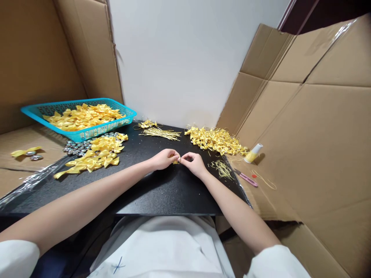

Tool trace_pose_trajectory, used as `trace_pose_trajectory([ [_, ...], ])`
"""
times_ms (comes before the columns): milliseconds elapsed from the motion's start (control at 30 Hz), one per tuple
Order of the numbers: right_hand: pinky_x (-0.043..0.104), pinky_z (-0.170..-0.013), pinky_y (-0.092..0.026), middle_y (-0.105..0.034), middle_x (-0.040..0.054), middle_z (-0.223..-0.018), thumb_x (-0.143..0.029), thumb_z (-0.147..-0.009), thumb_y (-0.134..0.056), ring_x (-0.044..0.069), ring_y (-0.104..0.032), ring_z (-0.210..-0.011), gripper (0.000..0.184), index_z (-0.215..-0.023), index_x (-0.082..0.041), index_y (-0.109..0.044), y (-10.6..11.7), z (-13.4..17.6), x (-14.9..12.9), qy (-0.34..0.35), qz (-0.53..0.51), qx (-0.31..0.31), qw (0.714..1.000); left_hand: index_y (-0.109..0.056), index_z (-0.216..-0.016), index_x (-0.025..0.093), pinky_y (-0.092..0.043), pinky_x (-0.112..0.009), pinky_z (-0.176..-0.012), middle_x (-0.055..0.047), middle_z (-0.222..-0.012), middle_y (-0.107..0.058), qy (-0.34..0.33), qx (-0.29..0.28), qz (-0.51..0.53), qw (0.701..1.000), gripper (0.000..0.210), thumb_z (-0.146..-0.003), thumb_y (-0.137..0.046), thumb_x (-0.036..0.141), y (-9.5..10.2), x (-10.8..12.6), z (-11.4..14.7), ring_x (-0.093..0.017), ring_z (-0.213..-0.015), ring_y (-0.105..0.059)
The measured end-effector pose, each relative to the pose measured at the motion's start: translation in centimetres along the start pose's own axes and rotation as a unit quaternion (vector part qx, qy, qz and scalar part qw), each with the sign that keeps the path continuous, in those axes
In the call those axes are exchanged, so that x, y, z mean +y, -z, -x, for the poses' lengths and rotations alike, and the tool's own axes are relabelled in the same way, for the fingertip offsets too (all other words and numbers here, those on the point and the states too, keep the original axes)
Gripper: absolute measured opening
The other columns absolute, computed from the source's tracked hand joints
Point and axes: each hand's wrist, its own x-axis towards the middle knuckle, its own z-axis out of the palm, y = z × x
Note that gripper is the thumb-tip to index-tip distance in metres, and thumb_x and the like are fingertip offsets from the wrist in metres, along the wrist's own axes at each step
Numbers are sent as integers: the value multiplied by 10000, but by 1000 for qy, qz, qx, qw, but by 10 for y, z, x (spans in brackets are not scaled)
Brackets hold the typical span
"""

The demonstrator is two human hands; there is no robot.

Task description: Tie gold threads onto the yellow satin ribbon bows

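Observation:
My left hand (164, 159) and my right hand (194, 164) meet fingertip to fingertip over the middle of the black table (162, 197). A small yellow ribbon bow (175, 162) peeks out under the pinched fingers of my left hand, mostly hidden by them. The thumb and forefinger of my right hand are pressed together right beside it; what they pinch is too small to make out. Behind the hands lies a bundle of gold cords (161, 133). To the right of my right hand is a tangle of thin yellow thread (222, 169).
A blue basket (87, 135) of yellow bows stands at the left. Before it lie silver beads (75, 148) and more loose bows (100, 158). At the right are a pile of corded bows (216, 139), a thread spool (253, 153) and a pink-handled cutter (247, 178). Cardboard walls (319, 127) flank the table.

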Motion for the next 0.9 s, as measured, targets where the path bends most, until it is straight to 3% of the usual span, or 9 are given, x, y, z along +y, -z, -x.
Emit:
trace_pose_trajectory([
  [233,266,-605,-452,-699,30,-655,-345,-707,-677,141,-572,-601,182,-674,-169,-708,-4,-1,4,-9,-25,0,1000,-641,-751,158,-419,-283,-669,-47,-733,-673,-24,19,-17,999,280,-752,-529,414,-3,1,1,-177,-689,-565],
  [567,279,-674,-458,-682,24,-696,-284,-725,-640,149,-573,-668,128,-675,-172,-677,3,-3,6,18,-1,-19,1000,-616,-706,153,-409,-276,-690,-2,-657,-609,38,-32,102,994,361,-695,-623,513,0,2,2,-142,-655,-523],
  [900,279,-707,-442,-666,15,-738,-301,-765,-624,147,-557,-707,135,-706,-182,-649,3,-2,6,35,23,-27,999,-628,-691,152,-360,-258,-682,11,-650,-590,52,-75,135,987,376,-711,-629,528,5,5,4,-131,-652,-482],
])
